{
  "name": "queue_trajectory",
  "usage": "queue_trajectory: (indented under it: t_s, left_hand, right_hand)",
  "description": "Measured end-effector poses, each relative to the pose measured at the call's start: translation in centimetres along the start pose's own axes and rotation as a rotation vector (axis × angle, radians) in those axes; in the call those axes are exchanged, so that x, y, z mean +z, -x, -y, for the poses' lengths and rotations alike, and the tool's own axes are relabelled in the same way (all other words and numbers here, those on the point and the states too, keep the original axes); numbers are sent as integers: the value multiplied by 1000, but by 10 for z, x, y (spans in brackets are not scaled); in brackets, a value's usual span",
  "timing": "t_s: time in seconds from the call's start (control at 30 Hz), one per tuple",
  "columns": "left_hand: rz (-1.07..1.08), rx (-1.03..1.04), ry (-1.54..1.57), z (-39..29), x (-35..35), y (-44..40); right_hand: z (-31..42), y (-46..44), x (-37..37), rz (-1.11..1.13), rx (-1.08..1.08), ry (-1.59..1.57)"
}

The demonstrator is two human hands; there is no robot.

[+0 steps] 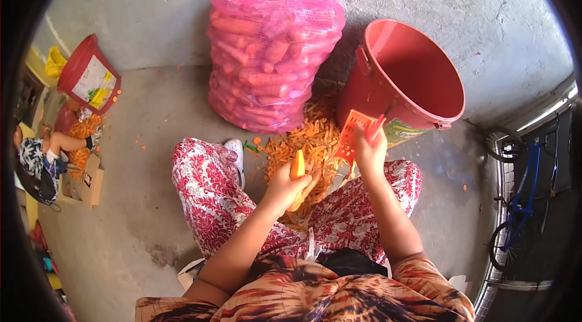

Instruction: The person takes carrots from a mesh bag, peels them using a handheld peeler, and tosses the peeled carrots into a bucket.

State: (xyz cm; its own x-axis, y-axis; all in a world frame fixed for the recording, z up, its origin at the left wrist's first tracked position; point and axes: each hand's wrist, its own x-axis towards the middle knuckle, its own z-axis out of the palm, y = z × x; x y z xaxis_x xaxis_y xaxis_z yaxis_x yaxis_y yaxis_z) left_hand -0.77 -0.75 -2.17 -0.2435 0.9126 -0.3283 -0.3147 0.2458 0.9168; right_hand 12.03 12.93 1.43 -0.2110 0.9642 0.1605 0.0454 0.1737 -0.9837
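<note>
Left hand (285,187) grips a carrot (297,166), peeled-looking, held upright-ish with the tip poking out above the fist. Right hand (370,151) grasps an orange slotted grater (353,130); grater is off to the right, apart from the carrot. Both hands are up over the peels (312,131), heaped on the floor between the person's legs in patterned trousers (209,192). White shoe (234,155) shows beside the left knee.

Pink mesh sack (273,49), full of carrots, stands beyond the peels, near the wall (151,7). Big red bucket (353,95) sits right of the sack, tilted in view, its side just behind the grater.

Far left, a co-worker (36,161) sits by more peels (82,131), a second red bucket (76,70) and a cardboard box (92,181); face and hands can't be made out. Far right, blue bike (522,210).
</note>
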Motion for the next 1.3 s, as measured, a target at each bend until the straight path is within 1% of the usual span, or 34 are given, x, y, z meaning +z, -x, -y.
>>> queue_trajectory:
  t_s: [0.03,0.07,0.13,0.17,0.2,0.23,0.27,0.33,0.4,0.43,0.53,0.7,0.8,0.83,0.9,0.93,1.0,1.03,1.1,1.13,1.2,1.23,1.27,1.3]
  left_hand:
    - [-25,27,-100,1,-4,-2]
    - [-48,54,-200,2,-7,-3]
    - [-102,177,-416,7,-15,-7]
    - [-114,227,-498,6,-19,-8]
    - [-127,278,-580,6,-22,-10]
    - [-168,322,-589,6,-22,-12]
    - [-203,342,-713,2,-24,-11]
    - [-276,379,-962,-16,-24,-5]
    - [-317,435,-988,-16,-30,-8]
    - [-328,448,-1018,-17,-32,-8]
    - [-317,475,-1079,-21,-34,-7]
    - [-296,532,-1130,-22,-35,-7]
    - [-274,604,-1173,-21,-39,-7]
    - [-269,582,-1175,-21,-39,-6]
    - [-259,541,-1179,-21,-40,-5]
    - [-253,550,-1150,-20,-42,-5]
    - [-241,564,-1090,-18,-45,-5]
    - [-242,525,-938,-18,-42,-5]
    - [-242,441,-641,-21,-35,0]
    - [-262,377,-425,-21,-37,-3]
    - [-298,247,16,-17,-41,-14]
    - [-279,274,217,-13,-45,-20]
    - [-304,172,352,-9,-50,-25]
    - [-332,85,328,-12,-49,-24]
  right_hand:
    - [6,5,0,55,53,73]
    - [1,7,1,94,-26,171]
    - [5,16,6,183,5,211]
    - [-9,19,6,259,-31,246]
    - [-34,21,5,307,-126,388]
    - [-35,26,5,417,-93,420]
    - [-35,30,7,527,-60,451]
    - [-34,37,9,660,-15,504]
    - [-28,40,9,786,16,604]
    - [-38,41,9,796,-19,571]
    - [-37,44,11,827,22,604]
    - [-41,42,11,856,0,614]
    - [-50,42,11,858,-25,657]
    - [-52,42,11,857,-36,675]
    - [-52,43,14,867,14,696]
    - [-52,43,16,872,38,706]
    - [-58,40,16,863,257,635]
    - [-64,40,15,854,368,596]
    - [-84,37,11,864,385,806]
    - [-87,34,12,873,380,915]
    - [-89,39,12,894,357,775]
    - [-89,42,13,885,364,706]
    - [-90,43,13,872,372,637]
    - [-92,43,14,901,459,587]
